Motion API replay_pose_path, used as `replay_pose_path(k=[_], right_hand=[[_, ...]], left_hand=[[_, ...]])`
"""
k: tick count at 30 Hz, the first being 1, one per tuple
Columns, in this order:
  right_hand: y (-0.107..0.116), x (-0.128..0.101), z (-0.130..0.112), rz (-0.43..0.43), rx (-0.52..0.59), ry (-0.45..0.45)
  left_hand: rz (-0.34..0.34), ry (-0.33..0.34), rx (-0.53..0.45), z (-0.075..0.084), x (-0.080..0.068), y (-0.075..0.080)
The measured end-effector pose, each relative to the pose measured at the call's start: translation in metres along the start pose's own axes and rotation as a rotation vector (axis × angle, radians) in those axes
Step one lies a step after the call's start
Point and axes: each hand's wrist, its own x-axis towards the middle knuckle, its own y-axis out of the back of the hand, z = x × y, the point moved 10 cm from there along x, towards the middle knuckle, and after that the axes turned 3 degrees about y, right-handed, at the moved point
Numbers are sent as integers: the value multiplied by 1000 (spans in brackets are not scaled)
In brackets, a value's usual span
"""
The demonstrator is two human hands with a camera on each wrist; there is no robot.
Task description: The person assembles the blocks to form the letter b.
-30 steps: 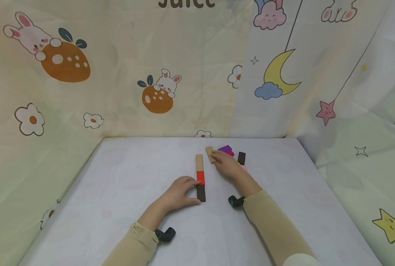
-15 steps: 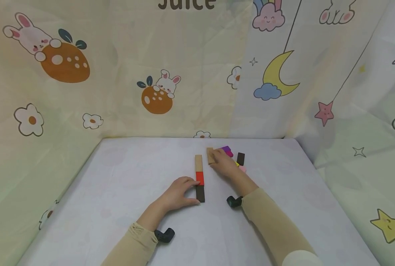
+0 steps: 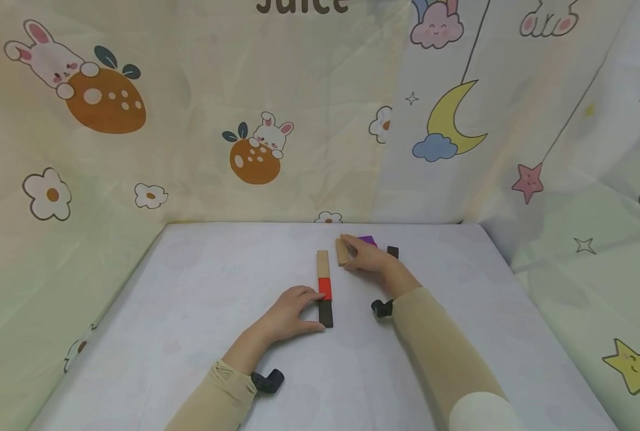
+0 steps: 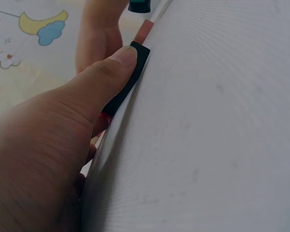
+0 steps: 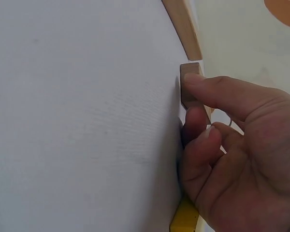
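Part of 1 pinched tan block point(image 3: 341, 254) hides behind the right hand point(image 3: 369, 256).

Left hand point(image 3: 288, 312) holds dark block point(image 3: 326, 312), right hand point(image 3: 369, 256) tan block point(image 3: 341, 254).

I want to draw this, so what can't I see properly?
Head view: part of the purple block, behind the right hand.
Right wrist view: part of the held tan block, behind that hand.
Right wrist view: part of the yellow block, cut off by the bottom edge.
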Motion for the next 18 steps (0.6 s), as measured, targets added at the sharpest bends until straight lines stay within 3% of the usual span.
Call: replay_pose_path(k=[12,18], right_hand=[[-2,5,5,10,77,-20],[1,5,3,41,6,1]], left_hand=[[-9,14,-2,-1,1,1],[-3,9,-2,-1,1,1]])
